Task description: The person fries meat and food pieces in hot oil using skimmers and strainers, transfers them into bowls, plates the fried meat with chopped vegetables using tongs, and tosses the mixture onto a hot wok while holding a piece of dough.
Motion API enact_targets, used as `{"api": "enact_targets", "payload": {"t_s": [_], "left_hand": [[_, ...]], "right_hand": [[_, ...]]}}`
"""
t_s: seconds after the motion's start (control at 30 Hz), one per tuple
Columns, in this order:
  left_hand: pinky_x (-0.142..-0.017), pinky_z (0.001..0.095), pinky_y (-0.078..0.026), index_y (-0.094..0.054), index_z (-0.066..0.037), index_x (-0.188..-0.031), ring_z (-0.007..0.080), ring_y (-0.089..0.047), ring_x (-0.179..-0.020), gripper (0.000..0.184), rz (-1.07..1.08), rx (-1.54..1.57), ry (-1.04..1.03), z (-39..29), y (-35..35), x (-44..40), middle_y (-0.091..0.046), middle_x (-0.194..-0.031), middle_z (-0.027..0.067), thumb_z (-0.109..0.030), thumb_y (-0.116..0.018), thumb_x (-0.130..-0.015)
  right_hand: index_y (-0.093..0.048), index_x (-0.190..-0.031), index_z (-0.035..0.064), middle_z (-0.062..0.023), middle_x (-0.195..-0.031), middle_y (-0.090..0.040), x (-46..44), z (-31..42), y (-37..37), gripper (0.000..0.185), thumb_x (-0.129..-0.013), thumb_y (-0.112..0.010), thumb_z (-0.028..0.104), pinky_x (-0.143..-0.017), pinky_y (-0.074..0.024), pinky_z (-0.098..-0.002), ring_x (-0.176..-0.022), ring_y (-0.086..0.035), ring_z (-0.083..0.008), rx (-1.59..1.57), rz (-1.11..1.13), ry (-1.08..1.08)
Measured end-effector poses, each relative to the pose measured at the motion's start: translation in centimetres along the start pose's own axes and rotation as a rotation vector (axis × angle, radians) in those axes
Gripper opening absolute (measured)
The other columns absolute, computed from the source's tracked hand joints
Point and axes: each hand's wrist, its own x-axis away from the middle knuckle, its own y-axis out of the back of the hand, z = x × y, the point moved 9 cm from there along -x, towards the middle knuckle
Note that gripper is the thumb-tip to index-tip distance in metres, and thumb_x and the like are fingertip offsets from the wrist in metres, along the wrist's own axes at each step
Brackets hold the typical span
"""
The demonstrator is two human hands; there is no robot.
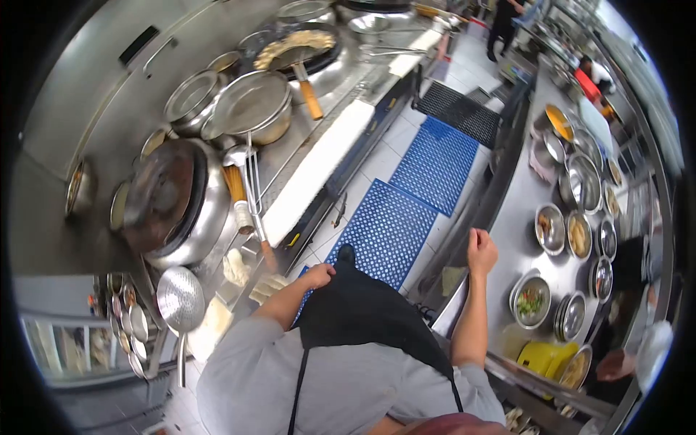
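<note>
My left hand is closed in a loose fist beside the black apron at my waist, and nothing shows in it. On that side, the wooden handle of a long wire fork and a bamboo brush lie on the stove's edge. My right hand, also curled into a fist with nothing visible inside, is raised at the near edge of the steel counter. Closest to it on the counter are a bowl of chopped vegetables and a bowl of dark food pieces.
Left, the range carries a lidded wok, a strainer over a pot and a pan of browned food. A perforated ladle sits nearer. Blue mats cover the aisle floor. A person stands far ahead.
</note>
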Motion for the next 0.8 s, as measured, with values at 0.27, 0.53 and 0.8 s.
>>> {"api": "enact_targets", "payload": {"t_s": [0.27,0.53,0.8], "left_hand": [[-0.089,0.0358,-0.051,-0.07,-0.01,-0.109,0.0269,-0.066,-0.099,0.036,-0.066,0.072,-0.17,-5.2,3.2,2.3,-0.07,-0.104,0.0131,-0.012,-0.065,-0.073],[-0.062,0.0323,-0.049,-0.069,-0.008,-0.103,0.0151,-0.063,-0.067,0.028,-0.181,0.252,-0.418,-12.2,10.9,5.8,-0.065,-0.071,0.007,-0.004,-0.056,-0.079],[-0.049,0.0275,-0.04,-0.07,-0.006,-0.101,0.0085,-0.049,-0.05,0.017,-0.608,0.307,-0.509,-14.0,26.1,11.6,-0.055,-0.056,0.0016,-0.013,-0.061,-0.087]], "right_hand": [[-0.07,-0.088,0.0107,-0.0125,-0.078,-0.069,0.0,0.3,-0.2,0.03,-0.092,-0.061,0.039,-0.064,-0.0489,-0.0439,-0.071,-0.066,-0.0329,0.056,0.046,-0.035],[-0.073,-0.083,0.0051,-0.0137,-0.066,-0.066,-0.9,2.8,-5.1,0.038,-0.092,-0.061,0.04,-0.057,-0.0453,-0.0399,-0.059,-0.063,-0.026,-0.05,0.205,-0.104],[-0.07,-0.085,0.0009,-0.014,-0.069,-0.067,0.2,17.3,-22.9,0.044,-0.096,-0.05,0.039,-0.061,-0.0486,-0.0398,-0.063,-0.065,-0.029,-0.406,0.7,0.079]]}}
